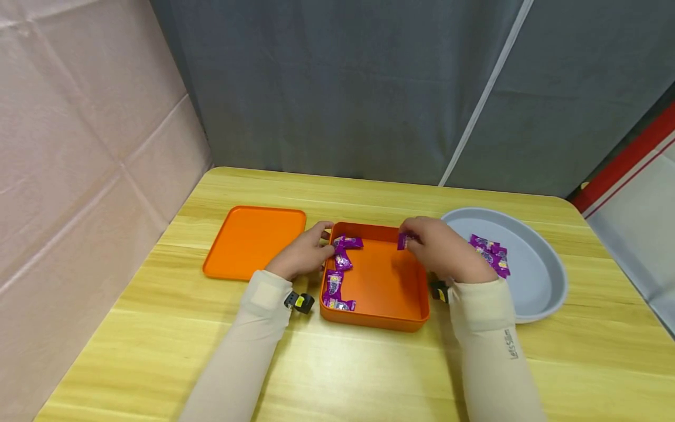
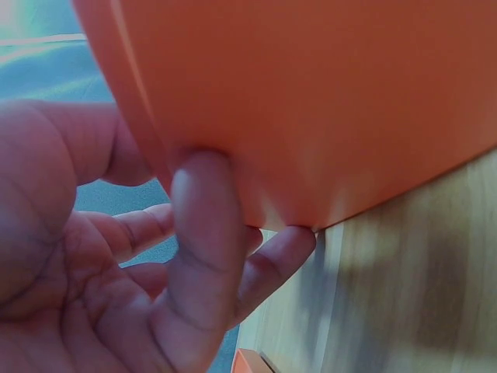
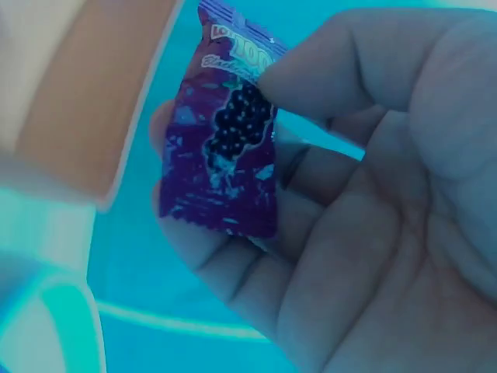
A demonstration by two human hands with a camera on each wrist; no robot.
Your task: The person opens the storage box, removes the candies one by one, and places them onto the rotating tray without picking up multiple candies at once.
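Sleeves in cream cloth fill the lower head view, each forearm reaching forward over the wooden tabletop (image 1: 369, 375). Left hand (image 1: 304, 253) rests against the left wall of the orange box (image 1: 390, 293), fingers curled at the rim near a cluster of purple candies (image 1: 340, 266) lying along the box's left side. Right hand (image 1: 440, 249) hovers over the box's far right corner and pinches one purple candy packet (image 1: 403, 240) at its fingertips. Just to the right of the box stands a grey round tray (image 1: 538, 281) holding several more purple sweets (image 1: 491, 253). An orange lid (image 1: 253, 240) lies flat to the left of the box, apart from it. A grey curtain and a pink cloth wall close off the far side. Left wrist view: the left hand (image 2: 140, 295) shows its palm, with one finger (image 2: 202, 233) pressed upright against the outer wall of the orange box (image 2: 326, 101) and another fingertip touching its lower edge; the fingers are bent against the box, gripping its wall. Tabletop (image 2: 419, 287) grain shows at lower right. Right wrist view: the right hand (image 3: 373, 225) clamps the purple candy packet (image 3: 225, 155) between thumb and fingers, the wrapper printed with a dark berry cluster. An orange edge of the box (image 3: 101, 101) sits at upper left, blurred.
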